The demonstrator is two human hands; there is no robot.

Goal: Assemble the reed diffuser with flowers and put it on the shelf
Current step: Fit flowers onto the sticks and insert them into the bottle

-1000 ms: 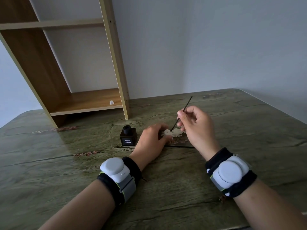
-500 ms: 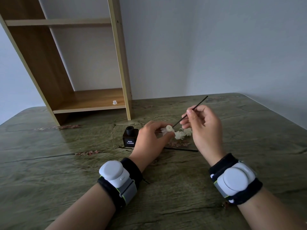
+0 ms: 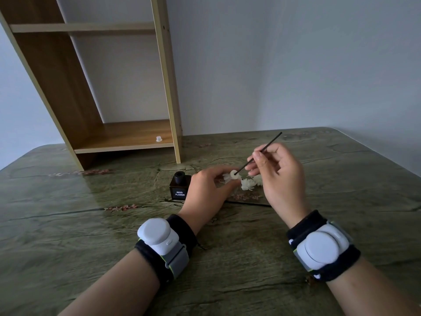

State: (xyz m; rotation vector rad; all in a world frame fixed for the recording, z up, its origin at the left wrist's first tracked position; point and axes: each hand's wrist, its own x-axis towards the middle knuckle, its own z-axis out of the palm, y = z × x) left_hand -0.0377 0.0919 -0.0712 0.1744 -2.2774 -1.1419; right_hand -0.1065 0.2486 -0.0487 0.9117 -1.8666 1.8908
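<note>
My left hand [image 3: 206, 192] pinches a small white flower [image 3: 233, 175] just above the table. A thin black reed stick [image 3: 264, 150] is held by my right hand [image 3: 279, 176], its lower tip touching the flower's centre and its upper end pointing up to the right. Two more white flowers [image 3: 248, 184] lie on the table between my hands. The dark diffuser bottle [image 3: 180, 187], labelled REED FLOWER and with its neck uncapped, stands upright just left of my left hand. Another black stick [image 3: 248, 203] lies flat under my hands.
A wooden shelf unit [image 3: 127, 135] stands at the back left of the green table [image 3: 68, 236], with a small white stopper [image 3: 159, 139] on its lowest board. Grey walls close the back and right. Both wrists wear black bands with white devices.
Both hands have lifted slightly and come together. The stick's lower tip has moved onto the centre of the flower in my left hand, and the stick now lies at a flatter angle.
</note>
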